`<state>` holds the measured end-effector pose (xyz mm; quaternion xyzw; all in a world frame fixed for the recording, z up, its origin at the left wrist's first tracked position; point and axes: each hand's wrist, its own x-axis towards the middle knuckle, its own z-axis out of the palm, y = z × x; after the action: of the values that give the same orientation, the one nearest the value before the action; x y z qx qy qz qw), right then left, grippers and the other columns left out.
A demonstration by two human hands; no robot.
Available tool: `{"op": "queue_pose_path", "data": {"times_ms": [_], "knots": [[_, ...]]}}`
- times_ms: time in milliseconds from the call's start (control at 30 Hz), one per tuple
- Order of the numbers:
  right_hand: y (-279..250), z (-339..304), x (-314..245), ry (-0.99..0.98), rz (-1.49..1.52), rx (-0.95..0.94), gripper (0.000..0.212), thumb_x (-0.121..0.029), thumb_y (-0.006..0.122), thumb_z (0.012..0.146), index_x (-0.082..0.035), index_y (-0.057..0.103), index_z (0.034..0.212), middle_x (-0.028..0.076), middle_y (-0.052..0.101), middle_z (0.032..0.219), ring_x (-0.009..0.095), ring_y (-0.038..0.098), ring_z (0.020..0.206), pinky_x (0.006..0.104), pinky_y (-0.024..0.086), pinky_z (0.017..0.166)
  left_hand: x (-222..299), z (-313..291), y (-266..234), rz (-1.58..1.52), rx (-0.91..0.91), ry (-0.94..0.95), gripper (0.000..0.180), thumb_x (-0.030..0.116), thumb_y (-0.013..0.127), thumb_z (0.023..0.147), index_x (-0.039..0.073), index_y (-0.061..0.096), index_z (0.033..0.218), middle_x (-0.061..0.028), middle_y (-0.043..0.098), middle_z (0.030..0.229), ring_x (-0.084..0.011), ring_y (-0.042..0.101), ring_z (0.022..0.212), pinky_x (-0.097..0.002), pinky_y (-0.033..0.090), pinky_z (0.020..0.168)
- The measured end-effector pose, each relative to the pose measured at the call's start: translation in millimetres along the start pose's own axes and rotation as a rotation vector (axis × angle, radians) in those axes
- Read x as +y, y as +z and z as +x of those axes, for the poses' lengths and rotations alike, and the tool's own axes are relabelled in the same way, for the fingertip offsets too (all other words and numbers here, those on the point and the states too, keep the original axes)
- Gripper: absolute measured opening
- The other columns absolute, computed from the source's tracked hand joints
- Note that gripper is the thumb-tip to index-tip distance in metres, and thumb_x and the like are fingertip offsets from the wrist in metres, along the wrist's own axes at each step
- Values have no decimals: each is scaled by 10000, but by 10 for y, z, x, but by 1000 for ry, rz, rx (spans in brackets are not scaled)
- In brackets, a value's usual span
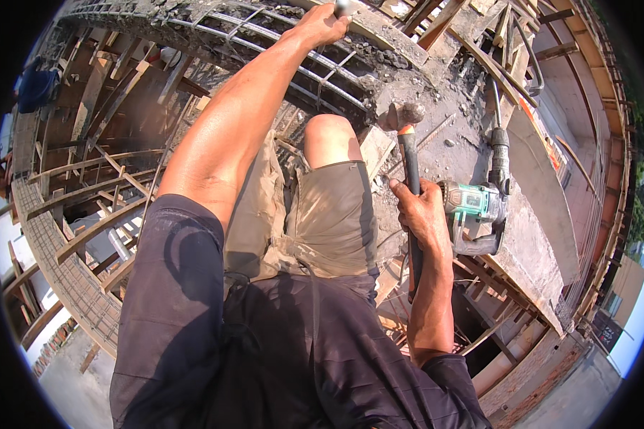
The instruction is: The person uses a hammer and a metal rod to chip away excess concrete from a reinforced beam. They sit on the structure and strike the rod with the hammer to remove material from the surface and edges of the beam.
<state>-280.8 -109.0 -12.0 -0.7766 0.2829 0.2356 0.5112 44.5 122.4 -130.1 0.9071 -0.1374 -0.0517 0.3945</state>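
My right hand [423, 213] is wrapped round the dark handle of a hammer [411, 159]. Its grey, dusty head [406, 115] points away from me, above broken concrete. Far ahead, my left hand [320, 26] is closed beside the steel bars, its fingers round a small pale metal piece [343, 7] cut off by the picture's top edge, too little of it showing to name. Beneath that arm runs a grid of reinforcing bars [322, 79] in a chipped-out beam. Right of the hammer lies a teal and grey power demolition hammer [476, 204] with its bit pointing away.
Rubble [444, 107] and dust cover the concrete around the hammer. Loose timber [504, 75] is piled at the far right. To the left, wooden props and beams [96, 229] stand over a drop. A grey board [540, 193] lies beyond the power tool.
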Motion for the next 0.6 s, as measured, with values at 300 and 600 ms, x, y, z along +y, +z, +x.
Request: {"op": "queue_pose_path", "data": {"times_ms": [300, 600], "knots": [[-28, -38, 361, 154, 227, -1, 275, -204, 676, 912, -115, 466, 758, -76, 388, 552, 41, 341, 429, 246, 271, 397, 177, 631, 332, -141, 147, -267, 400, 340, 641, 937, 45, 631, 1206, -212, 707, 1011, -325, 685, 976, -409, 527, 847], [-131, -225, 774, 237, 315, 70, 253, -168, 670, 896, -81, 474, 761, -37, 428, 547, 66, 383, 407, 266, 290, 370, 185, 213, -75, -78, -38, -79, 451, 491, 546, 972, 86, 743, 939, -65, 728, 781, -180, 702, 801, -372, 531, 753]]}}
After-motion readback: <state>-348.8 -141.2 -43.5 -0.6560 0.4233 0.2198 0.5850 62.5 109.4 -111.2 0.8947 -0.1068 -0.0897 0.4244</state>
